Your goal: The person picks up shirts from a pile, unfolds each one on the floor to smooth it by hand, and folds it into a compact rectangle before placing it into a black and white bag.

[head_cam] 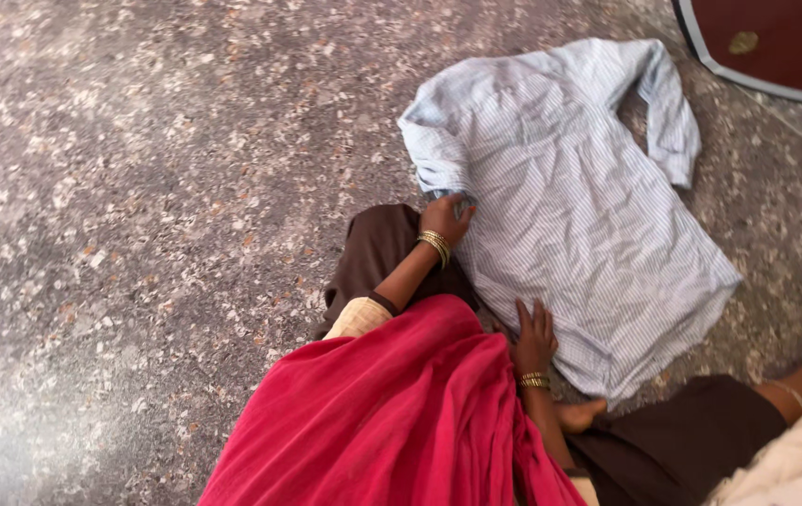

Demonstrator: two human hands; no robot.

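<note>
Striped shirt (579, 197) spread on the speckled floor (138, 187).
Left hand (445, 218) pinches a folded sleeve — right hand (534, 337) presses flat, fingers spread.

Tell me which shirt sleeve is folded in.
The sleeve gripped by the left hand is folded in; the other sleeve lies spread out toward the far side.

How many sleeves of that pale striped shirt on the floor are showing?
2. One sleeve lies stretched out at the upper right of the pale blue striped cotton shirt; the other sleeve is folded over at the left, its end pinched by the left hand.
</note>
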